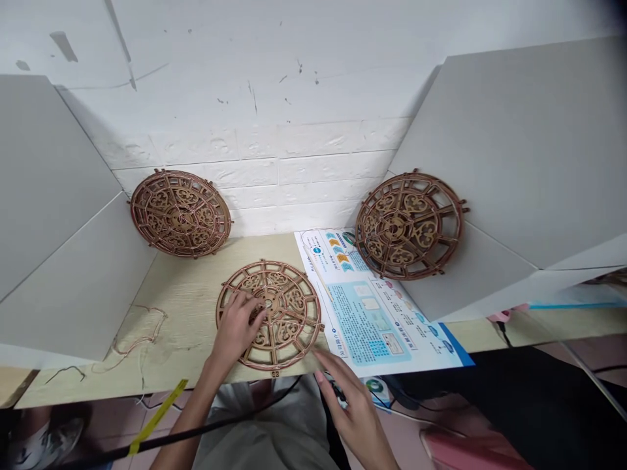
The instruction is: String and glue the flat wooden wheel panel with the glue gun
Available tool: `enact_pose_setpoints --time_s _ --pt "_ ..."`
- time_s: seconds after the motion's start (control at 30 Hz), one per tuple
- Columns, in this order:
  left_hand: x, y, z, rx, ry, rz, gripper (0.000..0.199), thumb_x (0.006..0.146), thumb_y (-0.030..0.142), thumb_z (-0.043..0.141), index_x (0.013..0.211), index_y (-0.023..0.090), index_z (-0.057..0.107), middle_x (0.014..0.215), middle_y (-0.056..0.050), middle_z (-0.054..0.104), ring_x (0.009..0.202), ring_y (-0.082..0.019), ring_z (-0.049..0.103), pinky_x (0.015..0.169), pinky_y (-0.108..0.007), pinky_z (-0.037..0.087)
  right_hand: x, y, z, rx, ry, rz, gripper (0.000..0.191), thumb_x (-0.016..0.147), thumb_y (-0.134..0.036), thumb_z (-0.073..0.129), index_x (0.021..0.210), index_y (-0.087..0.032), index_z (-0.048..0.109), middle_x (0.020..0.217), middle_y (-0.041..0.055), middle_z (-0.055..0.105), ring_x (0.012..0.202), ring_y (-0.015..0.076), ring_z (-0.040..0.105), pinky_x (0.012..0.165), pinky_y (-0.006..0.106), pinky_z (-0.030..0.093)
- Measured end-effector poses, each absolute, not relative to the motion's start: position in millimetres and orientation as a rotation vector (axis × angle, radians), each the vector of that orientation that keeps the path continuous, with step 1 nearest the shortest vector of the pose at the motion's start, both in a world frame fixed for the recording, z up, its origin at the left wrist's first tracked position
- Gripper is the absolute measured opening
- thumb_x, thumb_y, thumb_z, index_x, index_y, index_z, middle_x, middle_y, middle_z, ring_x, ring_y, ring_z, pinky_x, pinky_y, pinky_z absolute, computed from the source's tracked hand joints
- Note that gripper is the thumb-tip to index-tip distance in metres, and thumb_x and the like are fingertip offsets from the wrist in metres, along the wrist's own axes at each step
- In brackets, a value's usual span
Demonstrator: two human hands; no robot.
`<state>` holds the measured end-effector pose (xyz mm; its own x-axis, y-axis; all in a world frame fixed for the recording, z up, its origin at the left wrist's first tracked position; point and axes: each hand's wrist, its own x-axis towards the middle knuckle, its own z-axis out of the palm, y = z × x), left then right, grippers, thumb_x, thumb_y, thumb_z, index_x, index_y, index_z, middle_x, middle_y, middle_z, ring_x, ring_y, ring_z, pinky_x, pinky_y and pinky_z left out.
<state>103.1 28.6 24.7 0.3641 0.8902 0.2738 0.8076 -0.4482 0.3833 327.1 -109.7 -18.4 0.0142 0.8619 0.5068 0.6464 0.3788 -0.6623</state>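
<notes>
A brown round openwork disc (295, 300) with scrolled cut-outs and reddish strands along its ring and spokes lies flat on the table, close to its front edge. My left hand (240, 324) rests over the disc's left half. Its fingers are bent and drawn together near the hub; what they pinch, if anything, is hidden. Beside the disc's lower right rim is my right hand (349, 405), thumb and fingers apart, holding nothing I can see. Its fingertips come close to the rim; whether they touch it I cannot tell.
Similar discs lean upright at the back left (181, 214) and back right (410, 225). Grey panels (63, 274) flank both sides. A printed sheet (353, 326) covers the table's right part. Loose strands (147, 338) lie left. A black cable with a yellow tag (159, 416) crosses in front.
</notes>
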Motion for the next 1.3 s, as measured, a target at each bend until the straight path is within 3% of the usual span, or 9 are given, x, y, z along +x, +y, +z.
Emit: enact_pose_setpoints --time_s 0.13,0.27,0.57,0.8,0.97,1.1,1.23,1.3 --pt "114.6 48.4 34.4 2.451 1.534 0.339 0.014 0.094 0.029 0.061 0.097 0.02 0.071 0.104 -0.008 0.067 0.108 -0.028 0.058 0.097 -0.043 0.047 332.7 -111.7 -19.4 -1.347 -1.745 0.246 0.034 0.101 -0.025 0.055 0.133 -0.027 0.064 0.124 0.0068 0.071 0.115 0.0235 0.069 0.094 0.036 0.061" --pt "116.4 58.5 43.9 2.377 1.525 0.227 0.013 0.091 0.03 0.067 0.098 0.02 0.07 0.104 -0.006 0.068 0.102 -0.024 0.062 0.09 -0.036 0.046 325.4 -111.1 -16.7 -1.34 -1.782 0.237 0.035 0.101 -0.025 0.053 0.135 -0.027 0.063 0.125 0.0069 0.071 0.115 0.0238 0.068 0.092 0.036 0.061" --pt "118.0 50.8 43.2 2.368 1.61 0.203 0.008 0.093 0.024 0.062 0.098 0.021 0.067 0.104 -0.005 0.066 0.094 -0.023 0.064 0.079 -0.032 0.045 318.4 -102.2 -8.1 -1.325 -1.769 0.192 0.03 0.101 -0.022 0.052 0.127 -0.023 0.067 0.121 0.0093 0.071 0.112 0.0234 0.068 0.092 0.035 0.059" --pt "117.0 53.6 46.8 2.369 1.255 0.407 0.014 0.097 0.026 0.058 0.103 0.021 0.07 0.104 -0.005 0.064 0.099 -0.021 0.062 0.09 -0.033 0.046 331.9 -95.4 -1.8 -1.328 -1.655 0.211 0.029 0.101 -0.024 0.052 0.126 -0.024 0.068 0.118 0.0081 0.072 0.11 0.0214 0.068 0.093 0.033 0.057" --pt "134.0 54.9 43.4 2.401 0.897 0.327 0.042 0.085 0.036 0.076 0.123 0.023 0.064 0.121 -0.008 0.056 0.117 -0.026 0.055 0.102 -0.038 0.044 390.5 -106.5 -12.5 -1.647 -1.27 0.156 0.033 0.097 -0.042 0.056 0.112 -0.019 0.075 0.111 0.0102 0.075 0.094 0.0232 0.072 0.081 0.033 0.057" --pt "146.5 55.3 35.3 2.441 0.835 0.283 0.022 0.085 0.029 0.075 0.103 0.02 0.064 0.123 -0.008 0.053 0.12 -0.027 0.051 0.104 -0.04 0.042 460.5 -118.4 -20.2 -2.013 -0.953 0.026 0.06 0.087 -0.063 0.054 0.112 -0.013 0.075 0.104 0.0162 0.076 0.072 0.026 0.07 0.069 0.037 0.054" --pt "143.2 56.7 36.0 2.425 0.799 0.398 0.009 0.093 0.026 0.064 0.097 0.02 0.06 0.115 -0.007 0.059 0.112 -0.023 0.054 0.099 -0.036 0.043 536.9 -116.8 -15.0 -2.346 -0.767 -0.081 0.046 0.089 -0.041 0.052 0.115 -0.01 0.074 0.091 0.0171 0.074 0.084 0.033 0.07 0.079 0.044 0.049" --pt "137.9 56.3 39.1 2.395 0.811 0.409 0.008 0.097 0.029 0.057 0.097 0.021 0.057 0.106 -0.005 0.063 0.103 -0.021 0.058 0.091 -0.033 0.045 569.8 -109.0 -9.9 -2.48 -0.649 -0.078 0.042 0.091 -0.032 0.05 0.119 -0.01 0.072 0.095 0.0202 0.073 0.095 0.0375 0.069 0.08 0.045 0.048"
